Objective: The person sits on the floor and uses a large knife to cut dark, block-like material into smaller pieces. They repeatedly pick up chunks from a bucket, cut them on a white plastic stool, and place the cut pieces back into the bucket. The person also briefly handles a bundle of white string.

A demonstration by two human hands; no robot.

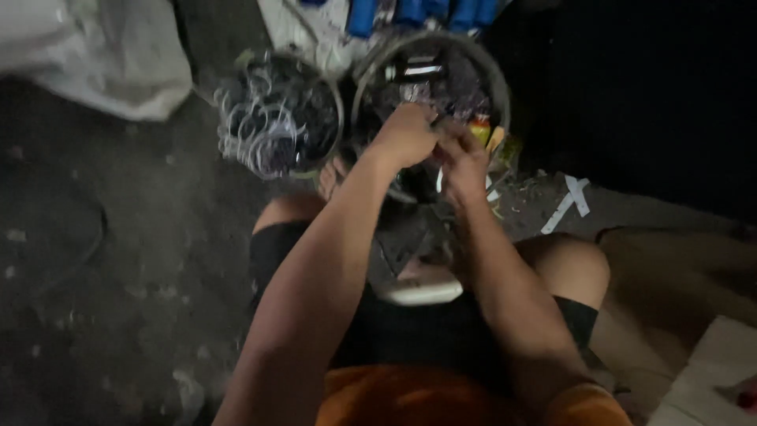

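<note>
Head view, looking straight down on a seated person: at far left a pale sack [95, 55] lies on the dark, gritty floor [118, 260], well apart from the work. Next comes a round basin of coiled wire [277, 114], its loops grey and whitish, standing on the floor just beside a second round basin [493, 79] that holds mixed scrap, some of it dark, some shiny, with a yellow-orange scrap at its right rim. The two rims nearly touch.

The left hand [404, 136] is over the near left part of the scrap basin, fingers curled shut around something small and dark. The right hand [464, 162] meets it from the right, fingertips pinched on the same small dark piece [438, 122], which sits between the two hands and just above the basin's contents. What the piece is cannot be told; the picture is blurred and dim. Its long axis seems to run roughly from one hand to the other, slightly upward to the right. Both hands are equally near, touching it, with the wire basin off to their left.

Right of the basin, white strips [574, 197] lie on the floor, and a pale board [710, 371] shows at the lower right corner.
</note>
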